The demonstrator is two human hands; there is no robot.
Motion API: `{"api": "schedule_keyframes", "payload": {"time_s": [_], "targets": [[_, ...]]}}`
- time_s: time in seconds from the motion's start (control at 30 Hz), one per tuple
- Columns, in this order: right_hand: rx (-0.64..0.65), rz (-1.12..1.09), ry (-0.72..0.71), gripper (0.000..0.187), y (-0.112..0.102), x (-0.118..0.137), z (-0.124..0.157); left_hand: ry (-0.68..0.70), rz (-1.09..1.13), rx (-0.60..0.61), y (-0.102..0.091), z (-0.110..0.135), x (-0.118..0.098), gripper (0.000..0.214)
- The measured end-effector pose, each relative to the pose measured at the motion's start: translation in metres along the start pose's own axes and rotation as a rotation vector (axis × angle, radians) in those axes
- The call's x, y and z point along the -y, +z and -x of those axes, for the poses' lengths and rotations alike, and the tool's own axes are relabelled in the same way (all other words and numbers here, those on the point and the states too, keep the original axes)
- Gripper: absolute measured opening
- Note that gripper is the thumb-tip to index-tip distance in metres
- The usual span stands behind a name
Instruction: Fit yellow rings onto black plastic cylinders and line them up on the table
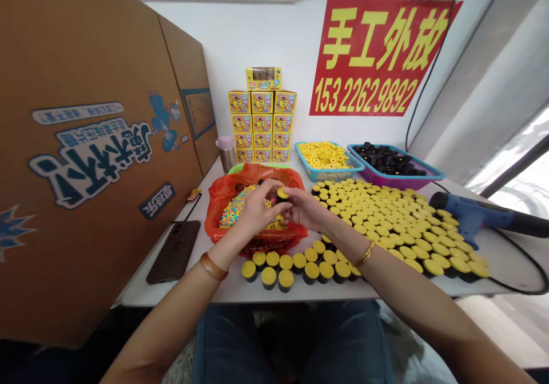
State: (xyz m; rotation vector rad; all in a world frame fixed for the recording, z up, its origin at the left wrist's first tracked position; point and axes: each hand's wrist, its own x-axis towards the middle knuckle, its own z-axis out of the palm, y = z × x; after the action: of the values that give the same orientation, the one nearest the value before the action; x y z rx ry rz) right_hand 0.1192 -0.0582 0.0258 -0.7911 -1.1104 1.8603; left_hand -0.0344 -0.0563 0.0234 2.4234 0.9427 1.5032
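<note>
My left hand [258,205] grips a small black cup with a yellow lid [282,194] between thumb and fingers, just above the basket. My right hand [305,208] closes round the cup's other side, its fingers touching it near the lid; some fingertips are hidden. Below both hands is a basket lined with a red plastic bag [215,215], filled with small multicoloured candies [234,209]. Several black cups with yellow lids [286,280] stand upright near the table's front edge, and a large group of the same lidded cups [386,224] covers the table on the right.
Behind stand a blue basket of yellow lids [323,156], a purple-and-blue basket of black cups [390,161] and stacked yellow boxes [262,123]. A phone [175,252] and steel flask [227,155] lie left, beside tall cartons [98,143]. A blue heat gun [472,215] rests right.
</note>
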Motion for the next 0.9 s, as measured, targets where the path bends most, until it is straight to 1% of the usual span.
{"api": "schedule_keyframes", "payload": {"time_s": [0.03, 0.1, 0.13, 0.17, 0.2, 0.23, 0.3, 0.37, 0.43, 0.47, 0.5, 0.53, 0.57, 0.6, 0.63, 0.67, 0.7, 0.77, 0.8, 0.83, 0.87, 0.9], "targets": [[-0.013, -0.056, -0.01, 0.023, -0.002, 0.0, 0.003, 0.088, -0.051, -0.03, 0.006, 0.001, -0.002, 0.03], [-0.108, -0.154, -0.064, 0.027, -0.002, -0.002, 0.007, 0.219, -0.151, -0.094, 0.018, 0.002, -0.008, 0.021], [-0.168, -0.183, -0.094, 0.03, -0.001, -0.003, 0.008, 0.241, -0.192, -0.114, 0.025, 0.001, -0.012, 0.021], [-0.228, -0.191, -0.125, 0.033, -0.001, -0.004, 0.008, 0.236, -0.222, -0.121, 0.03, 0.0, -0.015, 0.022], [-0.273, -0.18, -0.152, 0.034, 0.0, -0.005, 0.008, 0.214, -0.237, -0.118, 0.034, -0.001, -0.018, 0.023], [-0.289, -0.15, -0.176, 0.034, -0.001, -0.005, 0.009, 0.185, -0.232, -0.102, 0.037, -0.003, -0.021, 0.024], [-0.241, -0.025, -0.231, 0.032, -0.005, -0.001, 0.013, 0.095, -0.156, -0.045, 0.038, -0.007, -0.023, 0.027], [-0.165, 0.188, -0.32, 0.031, -0.015, 0.005, 0.02, -0.016, -0.032, 0.033, 0.035, -0.012, -0.022, 0.044], [-0.145, 0.443, -0.429, 0.038, -0.032, 0.014, 0.029, -0.093, 0.099, 0.14, 0.031, -0.016, -0.017, 0.067], [-0.172, 0.565, -0.479, 0.04, -0.041, 0.018, 0.033, -0.106, 0.155, 0.197, 0.028, -0.019, -0.011, 0.075], [-0.214, 0.684, -0.51, 0.04, -0.052, 0.021, 0.037, -0.111, 0.196, 0.248, 0.024, -0.023, -0.003, 0.078], [-0.255, 0.802, -0.513, 0.038, -0.062, 0.024, 0.042, -0.124, 0.218, 0.285, 0.02, -0.026, 0.009, 0.076], [-0.293, 0.923, -0.489, 0.035, -0.072, 0.025, 0.046, -0.156, 0.21, 0.295, 0.014, -0.03, 0.023, 0.067], [-0.314, 1.044, -0.441, 0.031, -0.081, 0.024, 0.049, -0.213, 0.168, 0.283, 0.008, -0.033, 0.039, 0.052], [-0.311, 1.157, -0.381, 0.028, -0.089, 0.021, 0.052, -0.285, 0.097, 0.265, 0.002, -0.036, 0.057, 0.034], [-0.291, 1.258, -0.323, 0.025, -0.095, 0.017, 0.054, -0.348, 0.007, 0.259, -0.005, -0.039, 0.075, 0.023], [-0.265, 1.348, -0.28, 0.023, -0.098, 0.011, 0.054, -0.405, -0.087, 0.3, -0.01, -0.041, 0.092, 0.019], [-0.214, 1.525, -0.237, 0.024, -0.101, -0.002, 0.051, -0.479, -0.231, 0.528, -0.018, -0.042, 0.119, 0.014], [-0.193, 1.621, -0.221, 0.025, -0.101, -0.008, 0.047, -0.493, -0.28, 0.638, -0.018, -0.043, 0.129, 0.013], [-0.176, 1.716, -0.203, 0.026, -0.1, -0.013, 0.043, -0.503, -0.31, 0.715, -0.017, -0.043, 0.136, 0.014], [-0.164, 1.8, -0.182, 0.028, -0.1, -0.017, 0.04, -0.518, -0.308, 0.742, -0.014, -0.044, 0.141, 0.014], [-0.152, 1.865, -0.168, 0.03, -0.1, -0.019, 0.036, -0.538, -0.28, 0.724, -0.008, -0.046, 0.145, 0.016]]}}
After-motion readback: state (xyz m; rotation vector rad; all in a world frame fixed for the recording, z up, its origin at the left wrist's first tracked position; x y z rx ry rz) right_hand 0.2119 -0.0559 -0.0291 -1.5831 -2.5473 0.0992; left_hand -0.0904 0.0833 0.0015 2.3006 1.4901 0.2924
